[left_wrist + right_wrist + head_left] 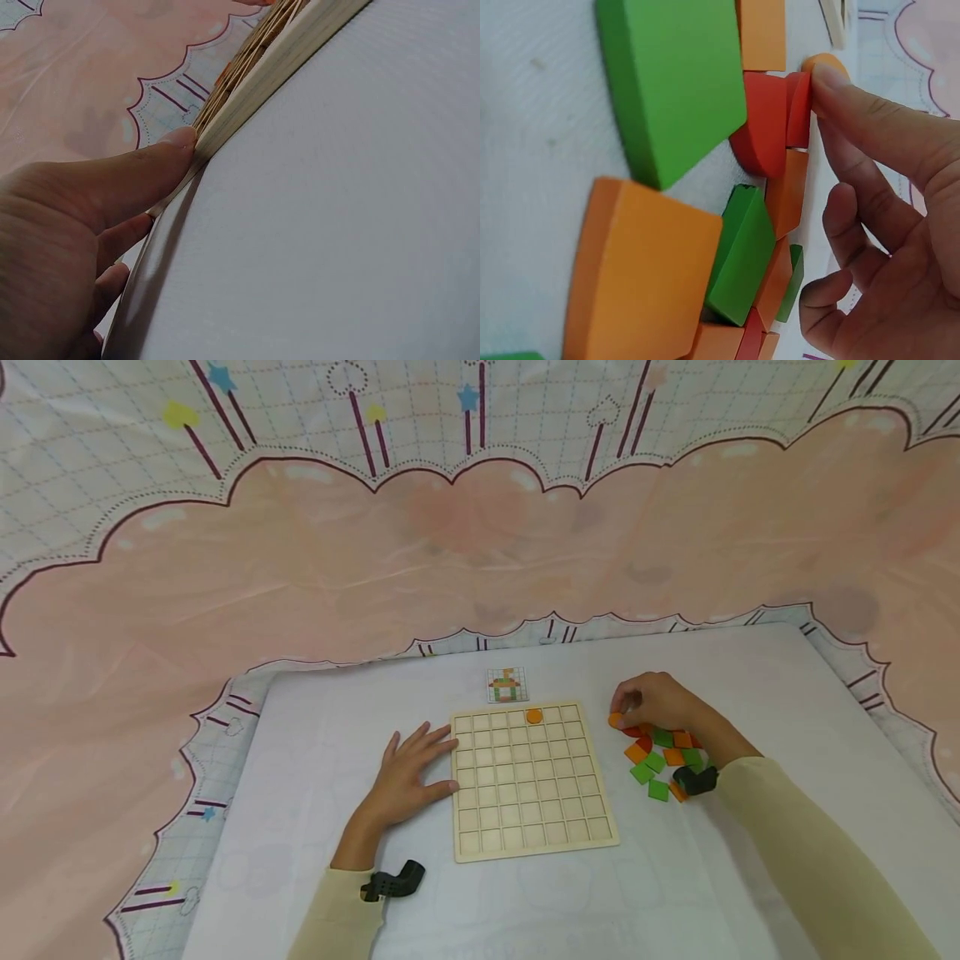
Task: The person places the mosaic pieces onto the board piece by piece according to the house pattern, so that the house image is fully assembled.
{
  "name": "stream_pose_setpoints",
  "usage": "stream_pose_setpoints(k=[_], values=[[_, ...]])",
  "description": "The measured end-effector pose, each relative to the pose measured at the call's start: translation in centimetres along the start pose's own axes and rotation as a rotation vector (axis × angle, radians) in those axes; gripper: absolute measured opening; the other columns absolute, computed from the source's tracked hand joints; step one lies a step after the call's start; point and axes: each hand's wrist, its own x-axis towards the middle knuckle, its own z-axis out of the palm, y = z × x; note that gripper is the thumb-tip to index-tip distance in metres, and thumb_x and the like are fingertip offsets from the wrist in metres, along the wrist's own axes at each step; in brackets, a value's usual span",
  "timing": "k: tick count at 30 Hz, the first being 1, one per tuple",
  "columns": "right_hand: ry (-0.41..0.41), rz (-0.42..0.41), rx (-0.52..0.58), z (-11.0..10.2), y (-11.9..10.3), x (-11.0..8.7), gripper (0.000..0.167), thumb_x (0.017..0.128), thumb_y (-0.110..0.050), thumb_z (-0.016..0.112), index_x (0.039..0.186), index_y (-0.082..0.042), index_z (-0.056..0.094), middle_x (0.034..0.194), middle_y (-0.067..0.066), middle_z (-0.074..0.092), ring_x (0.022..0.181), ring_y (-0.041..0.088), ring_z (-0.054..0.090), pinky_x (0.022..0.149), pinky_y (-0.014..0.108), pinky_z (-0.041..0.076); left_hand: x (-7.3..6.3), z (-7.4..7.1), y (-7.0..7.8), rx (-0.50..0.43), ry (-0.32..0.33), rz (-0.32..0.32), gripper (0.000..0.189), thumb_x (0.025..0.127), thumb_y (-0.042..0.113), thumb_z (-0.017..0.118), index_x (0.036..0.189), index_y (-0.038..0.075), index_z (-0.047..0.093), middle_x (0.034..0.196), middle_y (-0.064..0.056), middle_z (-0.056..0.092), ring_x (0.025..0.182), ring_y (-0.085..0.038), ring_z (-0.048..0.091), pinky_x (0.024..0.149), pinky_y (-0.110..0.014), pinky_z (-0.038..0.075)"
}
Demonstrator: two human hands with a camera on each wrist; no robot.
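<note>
A light wooden grid board lies on the white table, with an orange disc in its top row. My left hand is spread at the board's left edge; in the left wrist view its thumb touches the wooden rim. Beyond the board's right side, my right hand pinches an orange rounded piece between thumb and index finger, at the edge of a pile of loose pieces. Red half-round pieces lie right by those fingertips, along with green tiles and orange tiles.
A small picture card with a coloured grid pattern lies just behind the board. The white table meets a cloth with peach and white patterns behind it. Black bands sit at both wrists.
</note>
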Motion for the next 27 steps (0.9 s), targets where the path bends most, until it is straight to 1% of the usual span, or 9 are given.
stream_pose_setpoints(k=[7,11,15,18,20,24,27], values=[[-0.002,-0.030,0.030,0.1,-0.5,0.1,0.005,0.090,-0.021,0.079,0.094,-0.022,0.077,0.087,-0.003,0.072,0.084,0.019,0.063,0.080,0.033,0.054,-0.1,0.0,0.0,0.005,-0.003,-0.003,0.067,0.086,0.038,0.080,0.145,0.016,0.058,0.161,-0.006,0.044,0.156,-0.037,0.026,0.123,-0.068,0.001],[0.004,-0.037,0.060,0.3,-0.9,0.2,0.005,0.091,-0.024,0.078,0.095,-0.022,0.077,0.088,-0.003,0.073,0.085,0.019,0.063,0.082,0.034,0.053,-0.1,0.0,0.1,-0.001,0.001,-0.001,0.067,0.085,0.037,0.080,0.145,0.015,0.058,0.161,-0.007,0.045,0.156,-0.037,0.026,0.123,-0.068,0.001],[0.035,-0.060,0.098,0.6,-1.5,0.4,0.006,0.092,-0.022,0.077,0.098,-0.020,0.076,0.095,-0.001,0.073,0.091,0.020,0.065,0.083,0.033,0.055,-0.1,0.0,0.2,-0.006,0.007,0.004,0.066,0.085,0.035,0.081,0.145,0.015,0.059,0.161,-0.007,0.045,0.155,-0.038,0.026,0.123,-0.068,0.001],[0.058,-0.089,0.099,0.9,-2.1,0.6,0.008,0.095,-0.020,0.074,0.102,-0.018,0.077,0.103,0.001,0.074,0.096,0.020,0.065,0.084,0.034,0.055,-0.1,0.0,0.2,-0.007,0.005,0.004,0.066,0.085,0.035,0.081,0.145,0.015,0.059,0.161,-0.007,0.045,0.156,-0.038,0.026,0.123,-0.068,0.001],[0.064,-0.098,0.096,1.2,-2.4,0.8,0.011,0.096,-0.021,0.072,0.105,-0.018,0.078,0.107,0.000,0.075,0.099,0.021,0.064,0.087,0.035,0.053,-0.1,-0.1,0.2,-0.005,0.002,0.003,0.066,0.086,0.035,0.080,0.145,0.015,0.059,0.161,-0.007,0.044,0.156,-0.037,0.025,0.123,-0.068,0.001],[0.062,-0.097,0.143,1.8,-3.3,1.5,0.015,0.095,-0.023,0.074,0.109,-0.018,0.079,0.111,0.000,0.075,0.105,0.021,0.062,0.093,0.037,0.050,-0.1,-0.1,0.3,-0.003,-0.007,-0.008,0.067,0.086,0.036,0.080,0.145,0.016,0.059,0.162,-0.005,0.044,0.157,-0.036,0.024,0.124,-0.068,0.001],[0.067,-0.105,0.194,2.3,-4.0,2.0,0.017,0.093,-0.021,0.076,0.110,-0.017,0.078,0.111,0.001,0.075,0.104,0.021,0.062,0.095,0.038,0.050,-0.1,-0.2,0.3,-0.002,-0.008,-0.010,0.067,0.085,0.036,0.081,0.145,0.016,0.059,0.162,-0.005,0.044,0.157,-0.036,0.024,0.124,-0.067,0.001]])
